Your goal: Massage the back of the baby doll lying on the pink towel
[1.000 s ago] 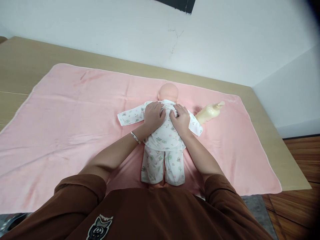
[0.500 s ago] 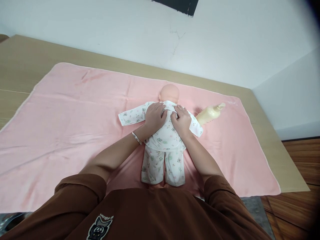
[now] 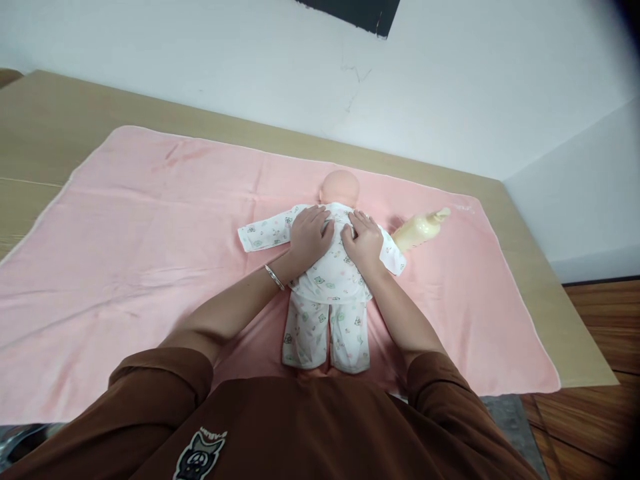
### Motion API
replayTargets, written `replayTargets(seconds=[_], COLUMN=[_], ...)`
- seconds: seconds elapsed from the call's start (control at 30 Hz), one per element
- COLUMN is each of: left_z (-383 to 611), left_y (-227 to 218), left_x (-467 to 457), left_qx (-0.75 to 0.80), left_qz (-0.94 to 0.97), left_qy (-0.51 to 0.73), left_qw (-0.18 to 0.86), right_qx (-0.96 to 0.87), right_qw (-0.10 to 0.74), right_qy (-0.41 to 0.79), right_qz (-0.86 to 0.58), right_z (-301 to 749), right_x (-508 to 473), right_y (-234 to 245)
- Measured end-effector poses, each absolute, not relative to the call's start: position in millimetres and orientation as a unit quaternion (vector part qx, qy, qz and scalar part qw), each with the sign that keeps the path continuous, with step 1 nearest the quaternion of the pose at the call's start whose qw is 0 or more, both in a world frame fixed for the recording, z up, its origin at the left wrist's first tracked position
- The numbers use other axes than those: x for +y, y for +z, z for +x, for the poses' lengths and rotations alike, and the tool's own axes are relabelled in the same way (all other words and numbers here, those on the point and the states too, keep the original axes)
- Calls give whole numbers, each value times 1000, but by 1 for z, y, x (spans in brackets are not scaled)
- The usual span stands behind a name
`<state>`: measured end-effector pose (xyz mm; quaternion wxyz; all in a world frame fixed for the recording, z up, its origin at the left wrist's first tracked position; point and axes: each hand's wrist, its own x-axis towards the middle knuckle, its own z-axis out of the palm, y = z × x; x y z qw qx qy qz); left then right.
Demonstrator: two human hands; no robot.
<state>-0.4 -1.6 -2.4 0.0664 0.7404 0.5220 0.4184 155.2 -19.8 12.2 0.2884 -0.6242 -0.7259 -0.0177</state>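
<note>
A baby doll [image 3: 330, 283] lies on a pink blanket [image 3: 165, 267], its bald head [image 3: 340, 187] away from me and no face showing. It wears a white printed top and matching trousers [image 3: 305, 333]. Across the left side of its upper body rests my left hand [image 3: 311, 235], open, with a silver bangle on the wrist. On the right side my right hand [image 3: 363, 240] lies in the same way, fingers laid on the cloth. A small gap separates the two thumbs. Both sleeves spread outward.
A pale yellow pump bottle [image 3: 420, 228] lies on its side beside the doll's right-hand sleeve. Under the blanket is a wooden table [image 3: 210, 119] against a white wall [image 3: 250, 67]. Wood flooring [image 3: 605, 327] shows past the table's right edge.
</note>
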Motion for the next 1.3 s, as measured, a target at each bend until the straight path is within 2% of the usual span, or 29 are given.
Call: replayTargets(seconds=[0.3,0.63,0.87,1.0,1.13,1.3], left_z=[1,1,0,-2,-4,-4], left_y=[-5,-2,-7,-12,-16,-19], left_x=[7,-2,5,6,5,5], left_qx=[523,535,533,521,518,508], left_qz=[754,732,730,729,717,713], left_qy=[389,417,418,434,458,477], left_qw=[81,62,90,91,83,79], right_qx=[-759,-698,-749,-778,-816,-782], right_qw=[222,313,234,246,209,273], right_qy=[23,-7,69,33,36,6], right_qz=[-612,-644,-617,-578,-538,-560], right_z=[159,153,161,156,148,146], right_x=[-11,-22,-16,-24,-29,-30], right_y=[19,8,28,39,36,29])
